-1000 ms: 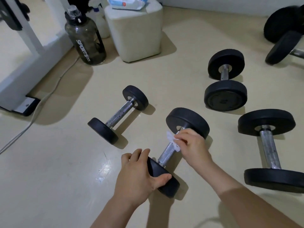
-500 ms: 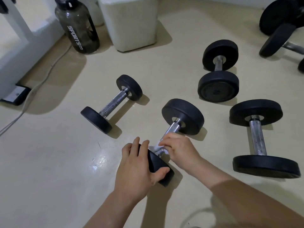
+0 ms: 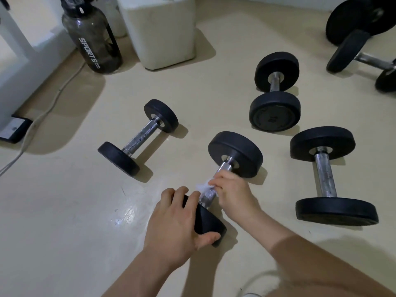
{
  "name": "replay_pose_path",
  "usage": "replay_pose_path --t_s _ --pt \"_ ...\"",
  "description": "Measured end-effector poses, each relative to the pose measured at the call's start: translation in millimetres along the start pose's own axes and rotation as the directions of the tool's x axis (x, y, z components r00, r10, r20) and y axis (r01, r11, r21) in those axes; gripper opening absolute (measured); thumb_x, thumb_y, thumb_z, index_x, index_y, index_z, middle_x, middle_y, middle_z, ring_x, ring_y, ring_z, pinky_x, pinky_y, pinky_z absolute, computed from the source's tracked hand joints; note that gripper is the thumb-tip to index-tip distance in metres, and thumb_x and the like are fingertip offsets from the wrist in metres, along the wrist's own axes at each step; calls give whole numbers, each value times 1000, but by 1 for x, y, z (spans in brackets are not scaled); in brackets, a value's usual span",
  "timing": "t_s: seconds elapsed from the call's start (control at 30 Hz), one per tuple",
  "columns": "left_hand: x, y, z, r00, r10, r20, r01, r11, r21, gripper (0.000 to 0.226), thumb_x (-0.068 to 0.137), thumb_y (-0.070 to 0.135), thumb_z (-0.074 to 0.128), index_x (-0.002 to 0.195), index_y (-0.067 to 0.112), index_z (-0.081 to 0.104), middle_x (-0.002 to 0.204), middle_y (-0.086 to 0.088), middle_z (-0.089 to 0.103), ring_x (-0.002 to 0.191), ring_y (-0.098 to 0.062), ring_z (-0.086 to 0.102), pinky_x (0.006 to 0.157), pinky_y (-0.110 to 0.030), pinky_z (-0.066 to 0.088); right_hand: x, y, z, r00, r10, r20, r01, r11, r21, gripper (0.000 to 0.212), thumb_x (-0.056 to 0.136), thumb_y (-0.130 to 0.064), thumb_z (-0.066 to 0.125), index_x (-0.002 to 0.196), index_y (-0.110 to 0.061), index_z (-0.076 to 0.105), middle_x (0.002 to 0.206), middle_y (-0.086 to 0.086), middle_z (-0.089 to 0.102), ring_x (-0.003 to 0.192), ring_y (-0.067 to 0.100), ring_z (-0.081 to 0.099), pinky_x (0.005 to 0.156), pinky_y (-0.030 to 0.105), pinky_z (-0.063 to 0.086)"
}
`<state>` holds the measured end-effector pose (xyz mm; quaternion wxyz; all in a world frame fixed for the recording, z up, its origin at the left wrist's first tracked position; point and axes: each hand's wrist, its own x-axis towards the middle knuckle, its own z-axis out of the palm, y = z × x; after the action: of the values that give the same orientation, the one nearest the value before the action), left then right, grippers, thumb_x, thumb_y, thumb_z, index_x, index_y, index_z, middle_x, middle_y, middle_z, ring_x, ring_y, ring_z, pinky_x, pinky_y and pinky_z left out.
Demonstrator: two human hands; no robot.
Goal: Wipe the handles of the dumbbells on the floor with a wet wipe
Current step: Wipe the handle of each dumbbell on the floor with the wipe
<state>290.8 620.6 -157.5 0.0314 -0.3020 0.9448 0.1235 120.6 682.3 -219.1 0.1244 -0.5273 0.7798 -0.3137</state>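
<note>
A black dumbbell (image 3: 236, 154) with a steel handle lies on the beige floor in the middle of the view. My left hand (image 3: 175, 219) grips its near weight plate, thumb on the near face and fingers over the rim. My right hand (image 3: 233, 194) is wrapped round the handle's middle, pressing a white wet wipe (image 3: 203, 186) against the steel. A smaller dumbbell (image 3: 139, 137) lies to the left. Two larger dumbbells, one (image 3: 276, 91) farther and one (image 3: 325, 174) nearer, lie to the right.
A dark sports bottle (image 3: 92, 37) and a white box-shaped stool (image 3: 162, 31) stand at the back. More dumbbells (image 3: 362, 43) sit at the top right. A white cable (image 3: 42, 116) and a small black device (image 3: 14, 129) lie beside a white frame at the left.
My right hand slid with the wipe down the handle from near the far plate toward the near plate, then back up to mid-handle. My left hand kept its grip on the near plate.
</note>
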Motion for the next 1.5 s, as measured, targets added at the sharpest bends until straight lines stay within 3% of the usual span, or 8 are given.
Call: replay_pose_path --t_s 0.07,0.23,0.4,0.6,0.7,0.97,1.23,1.5 --pt "3 -4 -3 998 54 19 -54 998 -14 81 53 85 47 108 28 62 103 6 61 94 -20 43 66 -30 50 -11 -1 -3 983 -99 157 105 994 -31 29 64 6 57 85 -7 73 85 4 65 77 17 62 76 19 48" --pt "11 -6 -20 962 188 197 -203 977 59 77 71 83 36 128 32 42 116 8 50 106 -21 33 78 -27 37 18 23 -13 993 118 -24 -120 980 -159 29 64 5 57 86 -4 74 94 11 68 86 27 69 68 29 55" --pt "50 -34 -50 681 511 525 -679 709 191 57 98 52 30 146 31 8 114 -8 43 91 -29 47 74 -44 49 9 -13 -47 930 223 292 -172 966 -191 21 89 -8 56 102 -8 73 108 6 58 95 26 61 79 39 52" --pt "63 -29 -55 626 547 555 -725 670 158 49 96 40 45 140 27 27 111 -7 46 71 -30 50 64 -37 44 15 -23 -99 871 220 439 -70 941 -332 24 90 -16 50 101 -18 71 94 -6 51 87 12 52 82 36 49" --pt "73 -28 -56 616 537 577 -706 701 102 44 90 47 54 126 23 43 99 -4 48 64 -25 41 62 -34 39 15 -19 -69 899 327 291 -229 919 -322 21 88 -17 54 93 -12 73 97 2 63 89 20 63 79 37 51" --pt "53 -43 -32 634 724 270 -773 595 219 55 71 54 74 106 15 59 82 -1 51 48 -21 41 42 -27 27 0 -6 -8 812 505 -294 -537 843 -32 15 87 -9 62 93 -11 75 90 2 63 76 16 55 69 18 37" --pt "32 -36 -10 662 749 -29 -746 662 74 38 77 56 55 103 31 65 86 6 58 56 -16 50 43 -25 39 3 -8 -25 927 356 -117 -364 929 -59 13 83 6 62 81 2 73 84 4 57 80 -8 43 71 -7 28" --pt "29 -17 -19 687 725 50 -706 682 -190 34 80 56 59 108 37 55 95 11 63 70 -12 57 54 -16 42 -16 -4 -19 904 426 -29 -426 899 -103 18 89 -21 59 91 -16 75 84 -16 52 83 12 58 74 23 44"
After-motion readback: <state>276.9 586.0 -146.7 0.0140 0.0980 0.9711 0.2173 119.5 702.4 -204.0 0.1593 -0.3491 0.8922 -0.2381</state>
